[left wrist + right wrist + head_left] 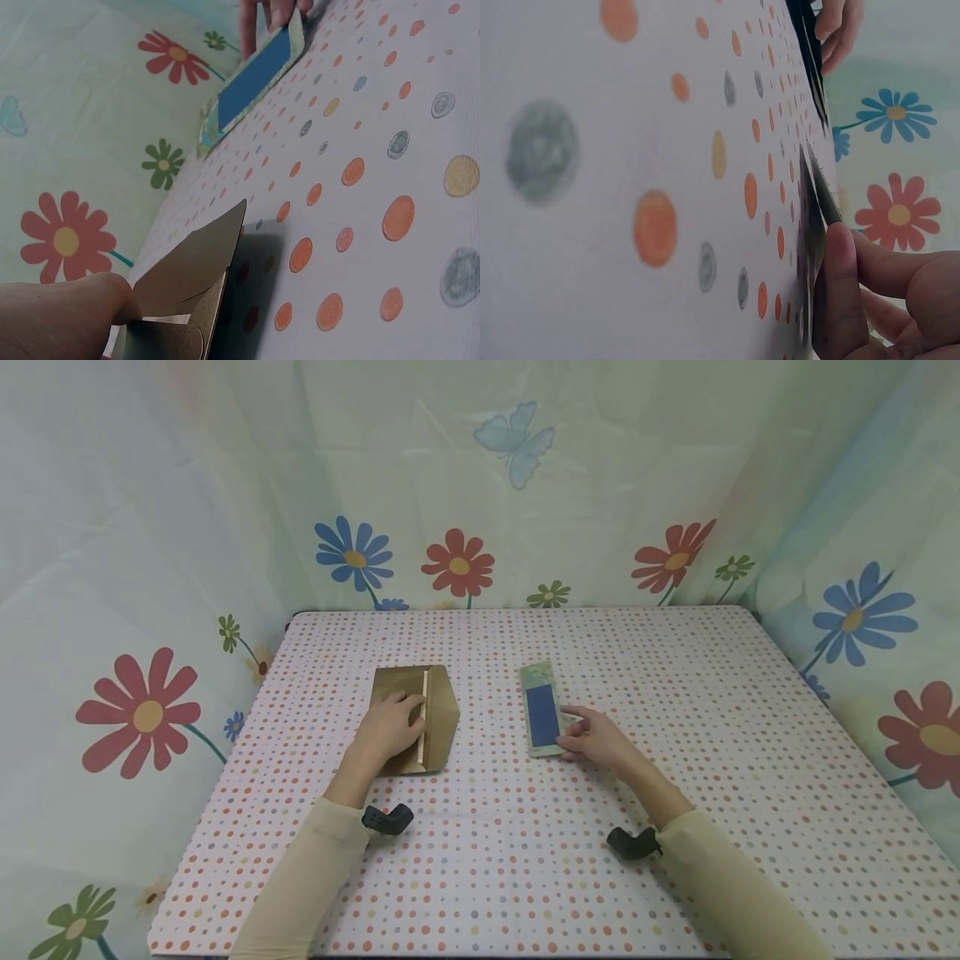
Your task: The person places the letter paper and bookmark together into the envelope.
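Note:
A gold envelope lies on the left of the table, its pointed flap folded out to the right. Over its body is my left hand, with thumb and forefinger at the mouth, gripping the front edge. The left wrist view shows the thumb on that edge and the mouth gaping. To the right is a narrow card with a green patterned border and a blue panel. My right hand pinches its right edge near the bottom corner. In the right wrist view the card appears edge-on, slightly tilted off the table.
A white cloth with coloured dots covers the table. Flower-printed curtains hang behind it and along both sides. Dark wrist devices sit at both cuffs.

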A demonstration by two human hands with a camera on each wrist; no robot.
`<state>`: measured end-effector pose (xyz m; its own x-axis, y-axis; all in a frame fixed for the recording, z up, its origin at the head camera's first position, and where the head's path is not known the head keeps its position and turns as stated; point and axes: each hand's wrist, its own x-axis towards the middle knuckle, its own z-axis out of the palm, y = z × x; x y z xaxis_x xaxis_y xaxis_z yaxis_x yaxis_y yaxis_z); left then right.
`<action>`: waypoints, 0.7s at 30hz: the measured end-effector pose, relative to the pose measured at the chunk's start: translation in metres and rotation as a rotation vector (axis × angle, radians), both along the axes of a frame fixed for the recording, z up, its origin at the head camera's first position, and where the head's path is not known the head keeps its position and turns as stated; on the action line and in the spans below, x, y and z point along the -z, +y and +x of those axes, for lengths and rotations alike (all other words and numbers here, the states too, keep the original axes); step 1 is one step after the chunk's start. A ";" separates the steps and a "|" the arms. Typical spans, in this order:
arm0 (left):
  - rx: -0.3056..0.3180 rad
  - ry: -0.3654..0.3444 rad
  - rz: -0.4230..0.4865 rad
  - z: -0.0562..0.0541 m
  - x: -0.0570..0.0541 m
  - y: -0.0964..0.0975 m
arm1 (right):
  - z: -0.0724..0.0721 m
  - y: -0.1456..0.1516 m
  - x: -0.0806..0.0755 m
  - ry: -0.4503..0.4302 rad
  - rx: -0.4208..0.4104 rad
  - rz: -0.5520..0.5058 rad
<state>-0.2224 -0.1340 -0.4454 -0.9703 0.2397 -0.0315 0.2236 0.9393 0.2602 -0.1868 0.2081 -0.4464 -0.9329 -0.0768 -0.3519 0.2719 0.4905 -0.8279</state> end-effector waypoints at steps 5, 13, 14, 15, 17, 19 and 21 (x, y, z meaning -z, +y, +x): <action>0.000 0.004 0.005 0.000 0.000 0.000 | -0.002 -0.002 0.002 -0.004 -0.006 -0.028; -0.003 0.002 0.013 0.000 -0.001 0.000 | -0.001 -0.010 -0.002 -0.011 -0.018 -0.046; 0.000 0.005 0.013 0.000 -0.001 0.000 | -0.001 -0.012 -0.002 -0.010 -0.020 -0.048; 0.003 0.008 0.014 0.000 -0.001 0.000 | -0.002 -0.013 -0.003 -0.011 -0.023 -0.053; 0.002 0.007 0.018 0.001 -0.002 0.000 | -0.003 -0.017 -0.003 -0.016 -0.024 -0.063; 0.002 0.003 0.022 0.001 -0.002 0.000 | -0.003 -0.021 -0.005 -0.023 -0.023 -0.079; 0.006 0.001 0.023 0.001 -0.002 0.000 | -0.003 -0.024 -0.006 -0.025 -0.027 -0.083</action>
<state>-0.2216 -0.1341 -0.4434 -0.9690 0.2458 -0.0249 0.2291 0.9319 0.2812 -0.1903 0.1838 -0.4400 -0.9212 -0.1315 -0.3661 0.2804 0.4281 -0.8592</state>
